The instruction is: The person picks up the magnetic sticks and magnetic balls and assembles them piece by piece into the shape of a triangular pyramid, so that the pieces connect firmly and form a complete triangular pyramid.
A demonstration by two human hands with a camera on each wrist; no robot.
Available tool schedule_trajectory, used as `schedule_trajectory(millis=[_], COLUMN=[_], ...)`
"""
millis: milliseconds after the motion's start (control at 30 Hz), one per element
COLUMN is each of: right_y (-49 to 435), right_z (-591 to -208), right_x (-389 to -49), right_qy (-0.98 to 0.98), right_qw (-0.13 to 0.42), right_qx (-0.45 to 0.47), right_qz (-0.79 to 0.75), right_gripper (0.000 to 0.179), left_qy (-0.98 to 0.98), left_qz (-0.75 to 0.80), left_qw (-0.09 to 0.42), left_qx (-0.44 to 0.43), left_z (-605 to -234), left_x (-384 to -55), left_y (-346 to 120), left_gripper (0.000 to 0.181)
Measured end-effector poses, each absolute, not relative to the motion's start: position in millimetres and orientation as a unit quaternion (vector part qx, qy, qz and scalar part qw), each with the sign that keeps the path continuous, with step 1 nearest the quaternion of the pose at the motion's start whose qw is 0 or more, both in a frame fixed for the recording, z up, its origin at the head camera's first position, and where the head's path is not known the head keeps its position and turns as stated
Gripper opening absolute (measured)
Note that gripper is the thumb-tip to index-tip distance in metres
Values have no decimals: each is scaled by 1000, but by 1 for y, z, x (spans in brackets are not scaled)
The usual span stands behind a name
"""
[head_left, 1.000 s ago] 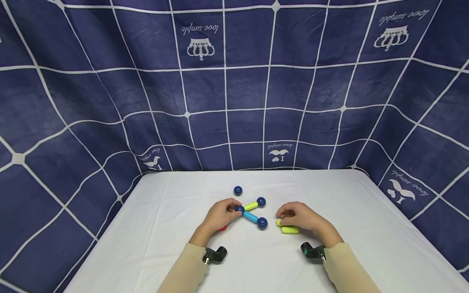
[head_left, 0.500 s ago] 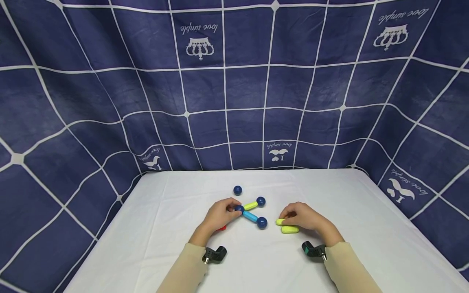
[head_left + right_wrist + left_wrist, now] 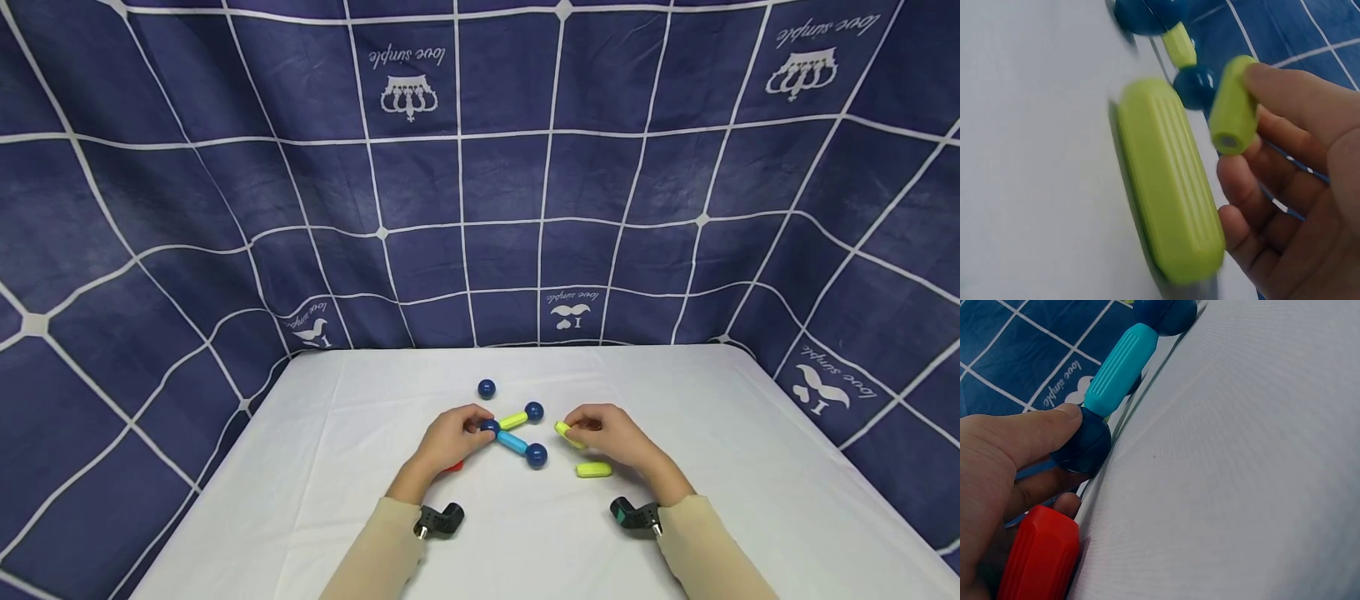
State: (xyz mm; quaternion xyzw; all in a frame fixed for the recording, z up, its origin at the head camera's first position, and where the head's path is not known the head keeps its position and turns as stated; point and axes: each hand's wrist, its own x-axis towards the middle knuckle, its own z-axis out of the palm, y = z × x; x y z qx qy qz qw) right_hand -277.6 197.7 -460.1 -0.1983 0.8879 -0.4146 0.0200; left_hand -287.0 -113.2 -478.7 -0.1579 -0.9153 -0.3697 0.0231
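My left hand (image 3: 450, 435) grips a dark blue ball (image 3: 1088, 445) between thumb and fingers. From that ball branch a light blue rod (image 3: 1124, 367) and a yellow-green rod (image 3: 513, 421), each ending in another blue ball, one nearer (image 3: 536, 455) and one farther (image 3: 534, 411). Beside the left palm lies a red rod (image 3: 1041, 553), mostly covered in the head view. In my right hand (image 3: 613, 433) a short yellow-green rod (image 3: 1235, 106) is pinched by thumb and fingers, its end face with a grey spot. A second yellow-green rod (image 3: 1169, 181) lies on the table below that hand.
A loose blue ball (image 3: 487, 389) sits on the white-covered table (image 3: 360, 467), behind the joined pieces. Dark blue cloth (image 3: 502, 183) with white grid lines hangs at the back and both sides.
My right hand has lifted the yellow-green rod from beside the other one and moved it slightly away from me, tilting it. The left hand and the joined pieces stay put.
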Motion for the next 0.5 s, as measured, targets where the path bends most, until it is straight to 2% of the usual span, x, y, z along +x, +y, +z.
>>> schedule_trajectory(millis=[500], right_y=[154], right_z=[-456], right_x=[-286], right_qy=[846], right_qw=[31], right_qx=[-93], right_qz=[-524], right_gripper=[21], left_qy=[-915], left_qz=[-369], left_qw=[26], left_qx=[-163], left_z=[-478], left_x=[-288], left_y=[-113], left_gripper=[26])
